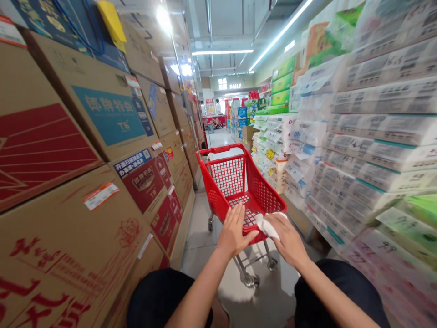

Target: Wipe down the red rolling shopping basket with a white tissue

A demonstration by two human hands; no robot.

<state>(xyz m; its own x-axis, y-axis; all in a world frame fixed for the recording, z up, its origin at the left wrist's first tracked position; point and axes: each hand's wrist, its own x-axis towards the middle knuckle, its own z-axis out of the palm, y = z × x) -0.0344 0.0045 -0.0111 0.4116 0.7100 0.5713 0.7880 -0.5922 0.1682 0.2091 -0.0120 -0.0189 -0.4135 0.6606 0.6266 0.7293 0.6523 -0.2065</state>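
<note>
Though askew, cart (251, 198) lengthwise along aisle (200, 228)

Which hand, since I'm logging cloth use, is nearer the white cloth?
Right: the right hand holds the white cloth at the near end of the red cart. The left hand is at the same end, to the left of the cloth.

Red cart (214, 193) open from above; narrow floor (196, 228) gap beside stacked cartons (102, 109), left; wrapped packs (362, 150) block right side.
</note>
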